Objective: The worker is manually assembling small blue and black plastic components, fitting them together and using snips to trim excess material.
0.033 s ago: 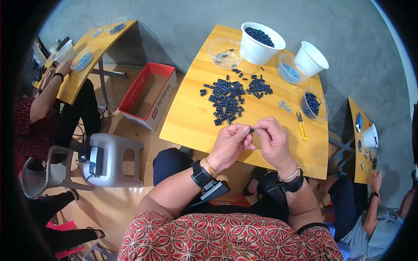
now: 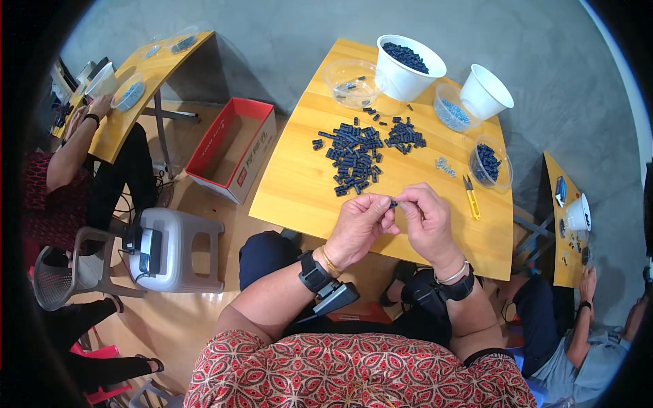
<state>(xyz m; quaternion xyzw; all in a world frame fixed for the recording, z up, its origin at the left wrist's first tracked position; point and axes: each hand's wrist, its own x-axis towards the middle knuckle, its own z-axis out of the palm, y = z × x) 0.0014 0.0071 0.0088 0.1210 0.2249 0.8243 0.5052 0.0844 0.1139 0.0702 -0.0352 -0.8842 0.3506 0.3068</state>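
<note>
Over the near edge of the yellow wooden table (image 2: 292, 183), both hands meet in a pinch. My left hand (image 2: 362, 223) is closed on a small dark plastic piece (image 2: 393, 203), mostly covered by the fingertips. My right hand (image 2: 428, 221) pinches at the same piece from the other side; whether it also holds something smaller is hidden. Just beyond lies a big heap of dark blue-black plastic pieces (image 2: 355, 156), with a smaller heap (image 2: 405, 136) to its right. Yellow-handled thread snips (image 2: 472, 198) and several tiny pale blue parts (image 2: 445, 167) lie right of my hands.
At the back stand a white tub (image 2: 401, 78) of dark pieces, another white tub (image 2: 486, 95) and a clear bowl (image 2: 348, 95). Clear bowls of light blue parts (image 2: 452, 115) and dark parts (image 2: 488, 164) line the right. A red-rimmed carton (image 2: 255, 160) and grey stool (image 2: 180, 245) stand left; people work at both sides.
</note>
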